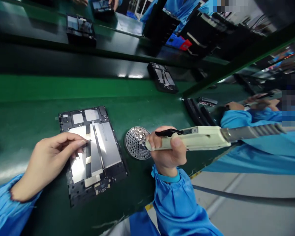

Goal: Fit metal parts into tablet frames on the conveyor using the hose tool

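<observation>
An opened tablet (105,141) lies on the green bench, its silver inner panels, dark ribbon strips and a small circuit board exposed. Over its left half is my left hand (56,154), thumb and forefinger pinched together at the middle strip; whatever they hold, if anything, is too small to make out. Wrapped around a pale electric screwdriver (201,137), my right hand (168,147) keeps it nearly level, its tip pointing left. That tip reaches a round metal dish (131,149) with a pattern of holes and loose screws, just right of the tablet.
Another tablet (163,78) rests in a black tray at the back, and more devices (81,28) sit on the upper line. Black curved pieces (199,111) lie at the right. A co-worker's blue sleeve (238,119) is beyond them. A green post (236,62) slants across the right.
</observation>
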`<state>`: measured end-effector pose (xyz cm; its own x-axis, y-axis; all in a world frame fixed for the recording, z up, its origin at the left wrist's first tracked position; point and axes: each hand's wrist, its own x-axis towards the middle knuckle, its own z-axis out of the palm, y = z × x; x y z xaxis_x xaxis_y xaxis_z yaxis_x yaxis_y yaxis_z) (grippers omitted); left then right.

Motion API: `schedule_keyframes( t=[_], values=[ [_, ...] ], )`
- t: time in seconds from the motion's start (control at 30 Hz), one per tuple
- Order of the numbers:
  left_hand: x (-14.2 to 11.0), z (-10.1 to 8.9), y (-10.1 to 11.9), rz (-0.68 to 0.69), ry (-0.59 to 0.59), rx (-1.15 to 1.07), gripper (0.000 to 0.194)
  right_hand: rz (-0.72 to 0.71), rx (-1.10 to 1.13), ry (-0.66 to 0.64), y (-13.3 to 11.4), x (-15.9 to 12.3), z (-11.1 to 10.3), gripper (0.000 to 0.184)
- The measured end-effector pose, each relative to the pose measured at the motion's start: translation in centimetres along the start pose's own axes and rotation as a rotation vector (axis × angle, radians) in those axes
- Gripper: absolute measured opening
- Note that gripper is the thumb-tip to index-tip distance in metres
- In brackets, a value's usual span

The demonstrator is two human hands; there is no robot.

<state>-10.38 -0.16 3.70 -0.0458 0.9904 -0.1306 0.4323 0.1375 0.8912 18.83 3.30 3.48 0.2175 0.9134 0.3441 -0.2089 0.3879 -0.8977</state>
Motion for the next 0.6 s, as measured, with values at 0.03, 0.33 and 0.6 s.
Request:
schedule_keyframes(
  t=[0.03, 0.33, 0.6],
  values=[
    [0.0, 0.0, -0.1, -0.006, -0.005, -0.019, 0.027, -0.004, 0.008, -0.004, 0.0, 0.0, 0.0, 0.028],
    [0.3, -0.1, 0.4, 0.006, 0.026, -0.024, 0.024, 0.019, -0.002, -0.01, 0.0, -0.1, -0.1, 0.03],
    [1.6, -0.3, -0.1, -0.097, 0.09, -0.224, 0.032, 0.027, -0.001, 0.025, 0.2, 0.0, 0.3, 0.03]
  ],
)
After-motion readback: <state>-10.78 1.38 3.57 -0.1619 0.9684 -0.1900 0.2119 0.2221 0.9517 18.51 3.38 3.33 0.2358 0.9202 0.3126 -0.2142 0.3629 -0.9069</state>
